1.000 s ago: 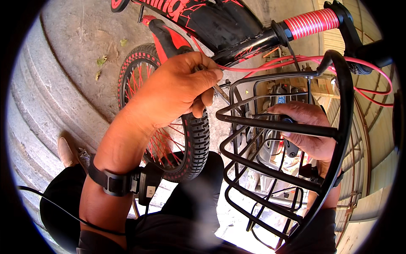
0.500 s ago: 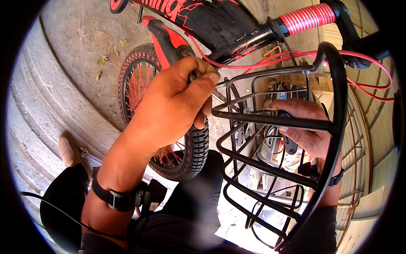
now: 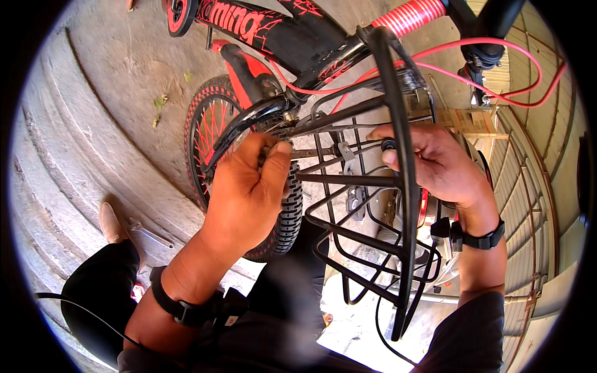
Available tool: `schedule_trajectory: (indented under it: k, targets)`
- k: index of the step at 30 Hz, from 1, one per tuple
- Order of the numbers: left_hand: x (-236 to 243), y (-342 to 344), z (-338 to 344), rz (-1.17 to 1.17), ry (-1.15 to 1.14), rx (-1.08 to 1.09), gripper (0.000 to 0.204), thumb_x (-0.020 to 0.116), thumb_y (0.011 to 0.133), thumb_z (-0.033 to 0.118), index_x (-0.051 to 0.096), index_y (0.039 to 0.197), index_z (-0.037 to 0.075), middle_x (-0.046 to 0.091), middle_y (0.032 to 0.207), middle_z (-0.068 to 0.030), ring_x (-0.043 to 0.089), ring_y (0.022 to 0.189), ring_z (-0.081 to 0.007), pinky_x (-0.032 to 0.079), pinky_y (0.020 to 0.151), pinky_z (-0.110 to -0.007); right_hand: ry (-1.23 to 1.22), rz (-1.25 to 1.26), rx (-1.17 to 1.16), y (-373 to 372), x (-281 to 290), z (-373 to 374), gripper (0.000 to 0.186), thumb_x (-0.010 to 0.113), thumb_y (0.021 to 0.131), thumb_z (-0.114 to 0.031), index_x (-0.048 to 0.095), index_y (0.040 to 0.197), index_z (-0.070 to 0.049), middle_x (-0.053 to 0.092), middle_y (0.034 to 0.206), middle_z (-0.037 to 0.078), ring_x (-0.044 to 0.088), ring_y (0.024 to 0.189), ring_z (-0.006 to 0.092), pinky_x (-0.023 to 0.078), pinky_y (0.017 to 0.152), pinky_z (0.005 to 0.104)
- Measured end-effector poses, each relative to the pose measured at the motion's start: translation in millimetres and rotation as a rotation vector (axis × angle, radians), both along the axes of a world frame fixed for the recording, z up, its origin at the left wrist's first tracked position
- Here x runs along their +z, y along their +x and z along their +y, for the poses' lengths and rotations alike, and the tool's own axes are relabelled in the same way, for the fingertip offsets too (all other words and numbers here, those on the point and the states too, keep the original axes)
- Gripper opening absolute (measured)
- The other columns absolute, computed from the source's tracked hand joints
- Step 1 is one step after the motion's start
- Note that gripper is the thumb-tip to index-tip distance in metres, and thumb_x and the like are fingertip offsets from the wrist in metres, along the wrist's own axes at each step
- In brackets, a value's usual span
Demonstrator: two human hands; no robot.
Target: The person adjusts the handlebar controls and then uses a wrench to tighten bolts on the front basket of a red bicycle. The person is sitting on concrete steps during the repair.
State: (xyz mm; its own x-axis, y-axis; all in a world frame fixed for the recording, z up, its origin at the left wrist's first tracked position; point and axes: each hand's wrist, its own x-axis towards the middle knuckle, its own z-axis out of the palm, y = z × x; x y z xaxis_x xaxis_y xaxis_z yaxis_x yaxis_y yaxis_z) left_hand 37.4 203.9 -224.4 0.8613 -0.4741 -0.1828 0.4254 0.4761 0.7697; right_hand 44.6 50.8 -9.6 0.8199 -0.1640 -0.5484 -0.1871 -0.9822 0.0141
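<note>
A black wire basket (image 3: 357,181) is fixed at the front of a black and red bicycle (image 3: 292,37). My left hand (image 3: 252,186) is closed around a metal wrench (image 3: 311,153), whose shaft reaches between the basket wires to a small metal bracket (image 3: 346,153). On the basket's other side, my right hand (image 3: 435,161) pinches the round black end of a dark-handled tool (image 3: 388,144). A thin shaft runs from that tool toward the same bracket; its tip is hard to make out. The front wheel (image 3: 289,217), with knobbly tyre and red spokes, stands behind my left hand.
Pink-red cables (image 3: 497,42) loop over the basket from the handlebar with its red grip (image 3: 410,17). A spanner (image 3: 152,235) lies on the ground beside my shoe (image 3: 112,222). Ridged concrete (image 3: 81,155) curves along the left; pale metal sheeting (image 3: 522,205) stands on the right.
The basket and handlebar have swung left. My left hand has moved down, and the wrench shaft now reaches the bracket. My right hand has risen, bringing its tool up toward the bracket.
</note>
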Motion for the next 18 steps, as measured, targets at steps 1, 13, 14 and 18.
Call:
schedule_trajectory:
  k: [1,13,14,18]
  targets:
    - [-1.1,-2.5,2.4,-0.026,0.062,0.002,0.022,0.054,0.099,0.017,0.057,0.088,-0.001,0.053,0.057,-0.0060,0.050,0.049,-0.0106,0.042,0.047,-0.028,0.050,-0.019,0.009,-2.1,-1.1,-6.0,0.032,0.066,0.089,-0.020,0.064,0.115,-0.002,0.069,0.087,0.016,0.064,0.073,0.0214,0.051,0.071,0.0315]
    - [-11.4,-52.6,-3.0,-0.199,0.158,-0.123,0.021,0.052,0.098,0.017,0.055,0.086,0.001,0.053,0.060,-0.0167,0.053,0.053,-0.0276,0.043,0.052,-0.036,0.112,-0.091,0.157,-8.5,-7.3,-22.9,0.034,0.063,0.090,-0.029,0.065,0.112,-0.004,0.066,0.081,0.018,0.064,0.072,0.0291,0.050,0.068,0.0359]
    - [-12.9,-60.0,-6.4,-0.227,0.155,-0.131,0.020,0.052,0.098,0.017,0.055,0.086,0.001,0.052,0.060,-0.0162,0.053,0.053,-0.0279,0.042,0.052,-0.036,0.087,-0.088,0.176,-7.8,-6.5,-20.4,0.034,0.063,0.090,-0.029,0.065,0.112,-0.004,0.066,0.081,0.018,0.064,0.071,0.0289,0.050,0.067,0.0360]
    - [-10.0,-64.3,-9.2,-0.086,0.142,-0.290,0.016,0.055,0.096,0.016,0.057,0.088,0.002,0.054,0.060,-0.0154,0.056,0.056,-0.0314,0.044,0.053,-0.038,0.057,-0.046,0.132,-6.5,-4.9,-17.6,0.033,0.062,0.091,-0.030,0.064,0.112,-0.004,0.064,0.076,0.017,0.062,0.067,0.0291,0.048,0.064,0.0366]
